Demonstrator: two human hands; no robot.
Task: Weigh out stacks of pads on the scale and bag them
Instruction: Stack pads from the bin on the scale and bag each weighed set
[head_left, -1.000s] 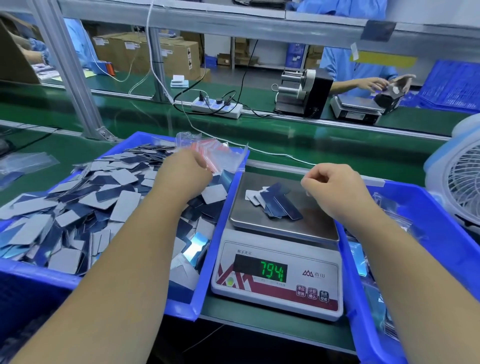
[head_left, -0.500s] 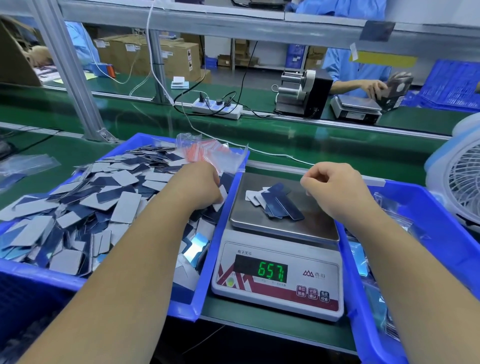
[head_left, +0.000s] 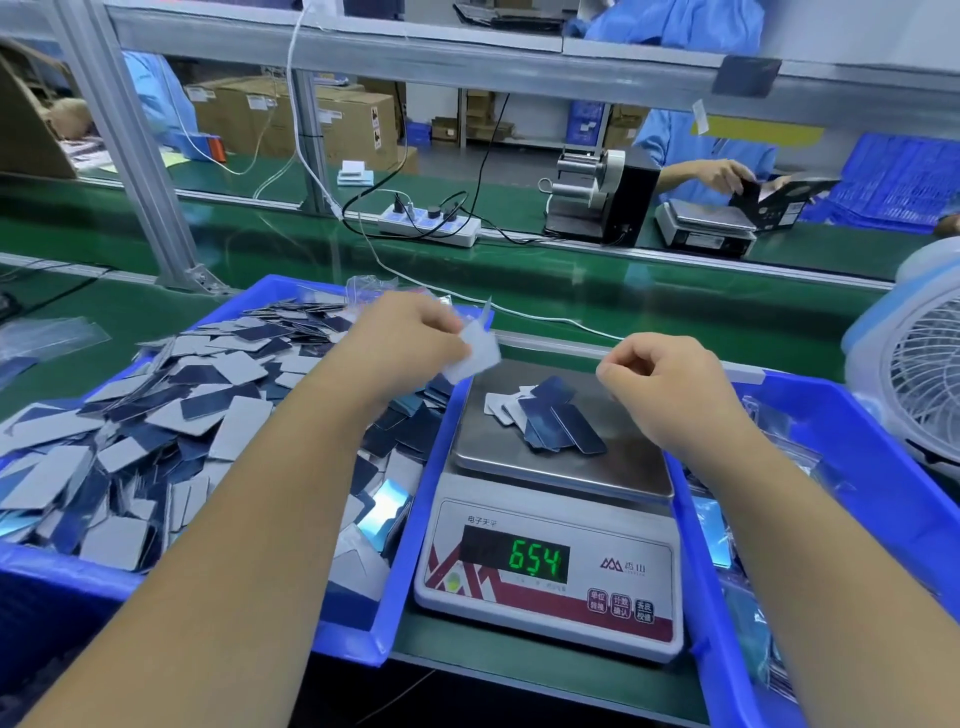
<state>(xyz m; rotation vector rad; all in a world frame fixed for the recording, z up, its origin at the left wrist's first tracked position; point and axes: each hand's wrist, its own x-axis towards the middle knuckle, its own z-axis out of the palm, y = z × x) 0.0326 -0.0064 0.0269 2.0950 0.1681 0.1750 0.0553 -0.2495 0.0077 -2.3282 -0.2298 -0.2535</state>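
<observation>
A white scale (head_left: 550, 597) stands between two blue bins, its green display reading 654. A small stack of blue and grey pads (head_left: 550, 421) lies on its steel pan. The left blue bin (head_left: 363, 639) is heaped with loose pads (head_left: 156, 415). My left hand (head_left: 405, 338) hovers at the bin's right edge by the pan's far left corner and pinches a blurred grey pad (head_left: 475, 356). Over the pan's right side, my right hand (head_left: 654, 379) is curled into a fist; nothing shows in it.
The right blue bin (head_left: 841, 467) holds filled clear bags. Loose clear bags (head_left: 374, 288) lie at the left bin's far corner. A white fan (head_left: 919, 364) stands at right. Behind are a green conveyor, a power strip (head_left: 431, 226) with cables, and another worker's scale.
My left hand has lifted out of the pad heap with a grey pad and moved right toward the scale. The display dropped from 794 to 654. My right hand stayed put.
</observation>
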